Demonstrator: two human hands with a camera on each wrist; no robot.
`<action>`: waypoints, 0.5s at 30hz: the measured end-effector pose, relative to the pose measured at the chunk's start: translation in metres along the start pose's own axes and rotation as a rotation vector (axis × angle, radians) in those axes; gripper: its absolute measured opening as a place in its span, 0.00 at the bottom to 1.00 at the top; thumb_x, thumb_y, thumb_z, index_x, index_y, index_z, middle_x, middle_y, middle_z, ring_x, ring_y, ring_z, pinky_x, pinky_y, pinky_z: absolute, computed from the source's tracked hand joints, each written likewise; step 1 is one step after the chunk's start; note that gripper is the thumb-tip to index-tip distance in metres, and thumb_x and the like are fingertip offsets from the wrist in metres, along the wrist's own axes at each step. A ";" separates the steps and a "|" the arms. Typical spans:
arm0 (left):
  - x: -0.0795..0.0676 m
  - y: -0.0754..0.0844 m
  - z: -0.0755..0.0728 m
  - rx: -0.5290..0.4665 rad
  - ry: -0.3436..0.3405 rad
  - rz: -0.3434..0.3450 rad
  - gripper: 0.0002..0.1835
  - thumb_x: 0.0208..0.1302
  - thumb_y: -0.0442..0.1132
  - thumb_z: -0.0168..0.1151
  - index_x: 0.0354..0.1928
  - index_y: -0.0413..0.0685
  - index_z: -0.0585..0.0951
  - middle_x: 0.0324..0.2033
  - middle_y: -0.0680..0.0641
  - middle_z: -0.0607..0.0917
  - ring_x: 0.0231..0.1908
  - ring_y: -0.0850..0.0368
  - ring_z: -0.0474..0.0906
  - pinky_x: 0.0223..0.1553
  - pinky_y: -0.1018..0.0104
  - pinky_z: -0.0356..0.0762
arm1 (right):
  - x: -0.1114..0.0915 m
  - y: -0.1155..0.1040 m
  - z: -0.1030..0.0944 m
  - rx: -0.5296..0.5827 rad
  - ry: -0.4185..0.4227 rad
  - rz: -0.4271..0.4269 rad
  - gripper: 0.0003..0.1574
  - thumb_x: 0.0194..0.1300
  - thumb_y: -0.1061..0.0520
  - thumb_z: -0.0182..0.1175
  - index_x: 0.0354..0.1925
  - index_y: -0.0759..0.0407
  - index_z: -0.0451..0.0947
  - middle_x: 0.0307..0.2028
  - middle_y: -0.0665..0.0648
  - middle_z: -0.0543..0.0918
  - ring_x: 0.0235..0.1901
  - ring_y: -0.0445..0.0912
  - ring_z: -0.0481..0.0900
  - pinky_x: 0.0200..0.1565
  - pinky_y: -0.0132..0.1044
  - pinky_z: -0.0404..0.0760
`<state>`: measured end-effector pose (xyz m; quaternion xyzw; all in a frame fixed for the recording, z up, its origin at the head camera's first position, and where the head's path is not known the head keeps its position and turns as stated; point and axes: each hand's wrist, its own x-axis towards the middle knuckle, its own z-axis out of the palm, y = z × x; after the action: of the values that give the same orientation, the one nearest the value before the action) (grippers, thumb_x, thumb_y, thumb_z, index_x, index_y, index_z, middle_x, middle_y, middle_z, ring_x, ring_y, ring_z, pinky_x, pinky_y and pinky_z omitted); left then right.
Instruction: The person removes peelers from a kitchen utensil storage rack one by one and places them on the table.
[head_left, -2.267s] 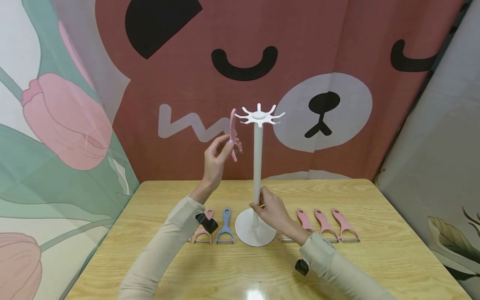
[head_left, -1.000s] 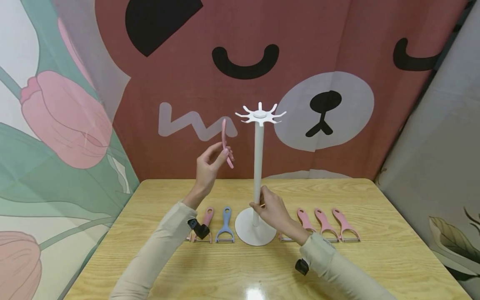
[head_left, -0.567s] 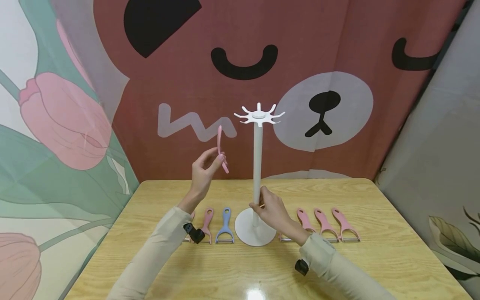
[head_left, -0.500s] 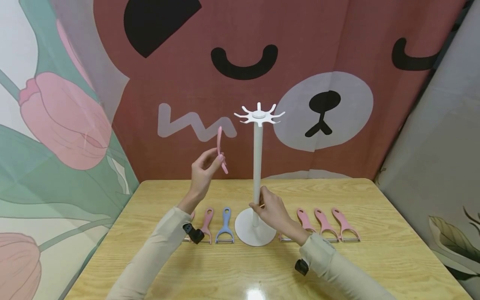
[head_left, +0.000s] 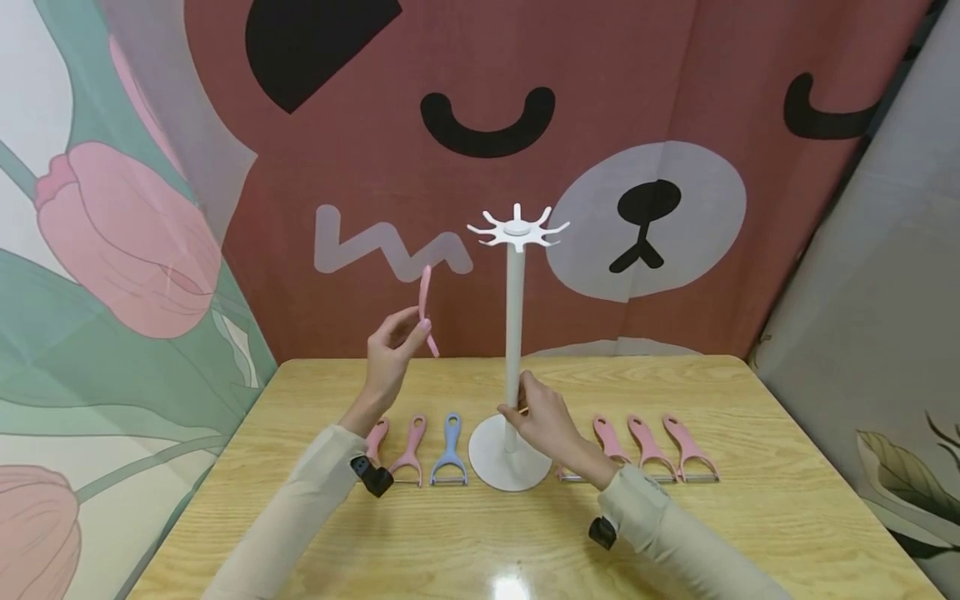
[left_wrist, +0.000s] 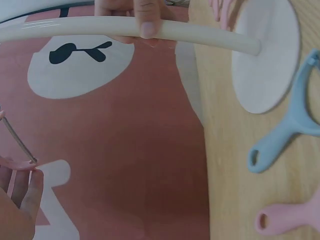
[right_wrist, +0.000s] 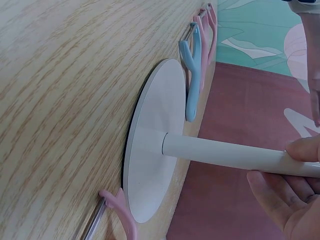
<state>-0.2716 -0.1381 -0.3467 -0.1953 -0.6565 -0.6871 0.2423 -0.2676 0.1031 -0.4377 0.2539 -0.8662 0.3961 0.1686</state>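
Note:
My left hand (head_left: 392,348) pinches a pink peeler (head_left: 424,292) upright in the air, left of the white stand. Its metal blade shows in the left wrist view, near the fingers. With my right hand (head_left: 546,418) I grip the lower pole of the white stand (head_left: 514,325), as the right wrist view also shows. Several short hooks ring the stand's top (head_left: 517,228), and nothing hangs from them. The round white base (right_wrist: 155,150) rests flat on the table. Just left of the base lies a blue peeler (head_left: 451,446).
Pink peelers lie left of the blue one (head_left: 415,442), one partly behind my left wrist. Three more pink peelers (head_left: 684,442) lie in a row to the right, partly covered by my right forearm. Behind the wooden table (head_left: 480,533) hangs a bear-print curtain (head_left: 360,167).
My left hand has moved left and down, carrying the pink peeler away from the stand's hooks. My right hand has kept its grip on the pole, and the stand has stayed put.

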 end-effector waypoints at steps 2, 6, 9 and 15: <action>-0.003 -0.002 -0.003 0.017 0.001 -0.005 0.16 0.67 0.25 0.60 0.54 0.21 0.76 0.43 0.37 0.82 0.42 0.61 0.81 0.46 0.72 0.78 | 0.000 0.001 0.000 0.000 0.000 0.003 0.17 0.59 0.62 0.72 0.40 0.61 0.72 0.28 0.51 0.79 0.30 0.46 0.84 0.29 0.35 0.82; -0.007 -0.008 -0.009 0.017 0.001 -0.010 0.16 0.66 0.24 0.60 0.54 0.20 0.75 0.44 0.30 0.81 0.41 0.62 0.82 0.43 0.72 0.80 | 0.000 0.001 0.001 -0.005 0.000 0.006 0.17 0.60 0.62 0.72 0.40 0.61 0.72 0.28 0.51 0.79 0.30 0.45 0.83 0.29 0.34 0.82; -0.009 -0.012 -0.015 0.027 0.005 -0.017 0.16 0.66 0.23 0.60 0.54 0.20 0.75 0.43 0.33 0.82 0.40 0.64 0.82 0.42 0.71 0.81 | 0.000 0.001 0.001 -0.005 0.001 0.004 0.16 0.60 0.62 0.71 0.40 0.61 0.73 0.28 0.51 0.79 0.29 0.45 0.83 0.29 0.35 0.82; -0.012 -0.014 -0.026 0.122 0.016 -0.011 0.16 0.65 0.26 0.63 0.53 0.24 0.78 0.42 0.36 0.84 0.38 0.63 0.82 0.41 0.72 0.80 | 0.000 0.000 0.001 0.000 0.002 0.001 0.17 0.60 0.62 0.72 0.40 0.61 0.72 0.28 0.51 0.78 0.29 0.45 0.83 0.29 0.34 0.81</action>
<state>-0.2688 -0.1630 -0.3669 -0.1711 -0.6964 -0.6486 0.2551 -0.2682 0.1023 -0.4384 0.2533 -0.8661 0.3963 0.1692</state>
